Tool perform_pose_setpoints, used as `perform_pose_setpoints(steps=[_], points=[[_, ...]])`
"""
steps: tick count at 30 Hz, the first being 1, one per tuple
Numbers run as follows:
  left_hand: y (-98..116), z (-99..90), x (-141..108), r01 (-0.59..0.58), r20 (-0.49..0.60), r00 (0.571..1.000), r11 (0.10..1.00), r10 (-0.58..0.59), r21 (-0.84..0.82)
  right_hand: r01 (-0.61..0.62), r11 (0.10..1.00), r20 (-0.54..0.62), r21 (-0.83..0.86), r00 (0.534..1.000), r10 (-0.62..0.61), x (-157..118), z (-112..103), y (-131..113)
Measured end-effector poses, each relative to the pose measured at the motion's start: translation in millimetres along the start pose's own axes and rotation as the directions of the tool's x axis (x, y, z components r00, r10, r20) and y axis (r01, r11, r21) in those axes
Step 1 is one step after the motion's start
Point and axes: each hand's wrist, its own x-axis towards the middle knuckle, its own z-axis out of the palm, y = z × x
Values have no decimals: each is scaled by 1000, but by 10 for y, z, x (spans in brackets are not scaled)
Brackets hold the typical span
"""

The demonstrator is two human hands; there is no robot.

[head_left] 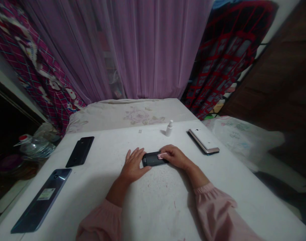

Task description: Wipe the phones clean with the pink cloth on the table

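Observation:
A black phone [150, 159] lies flat on the white-covered table, its dark screen facing up. My left hand [133, 166] is at the phone's left end, thumb along the near edge and fingers at the far corner, bracing it between them. With bent fingers my right hand [177, 156] pinches a small pink piece [162, 156] against the right part of the screen. Whether this piece is a folded cloth or an eraser is hard to tell. Behind the phone a small white spray bottle [169, 129] stands upright.
Stacked phones with a white one [203, 139] on top lie at the right. Black phones [79, 152] and a dark blue phone [43, 201] rest along the left side. Tiny reddish crumbs dot the table [155, 207]. A clear jug [36, 146] stands beyond the left edge; purple curtains [153, 50] hang behind.

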Motion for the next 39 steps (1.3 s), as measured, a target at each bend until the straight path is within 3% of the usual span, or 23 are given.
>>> perform_pose_setpoints(steps=[3, 6, 15, 18, 26, 32, 34, 39], points=[[6, -12, 3, -2, 9, 1000, 1000, 2, 1, -54, 989, -122, -136, 992, 37, 37, 94, -27], [11, -19, 3, 0, 12, 1000, 1000, 0, 3, -62, 978, -157, -197, 987, 31, 48, 131, -47], [-2, -4, 7, 0, 9, 1000, 1000, 0, -2, 208, 978, 23, -29, 978, -208, 21, 102, -40], [-5, -1, 9, -1, 9, 1000, 1000, 1, -2, 195, 980, 32, -52, 981, -193, 24, 140, -50], [-2, -5, 4, -11, 9, 1000, 1000, 12, -9, 61, 976, -91, -207, 993, -81, 59, 259, -148], [2, -3, -2, -13, 5, 1000, 1000, 13, -12, -4, 976, -154, -219, 988, -31, 68, 307, -151], [1, 2, -3, -12, 2, 1000, 1000, 12, -17, 30, 982, -133, -185, 990, -55, 63, 277, -130], [-7, 16, -2, -19, -11, 1000, 1000, 19, -22, 189, 982, 54, -18, 981, -188, 32, 131, -79]])
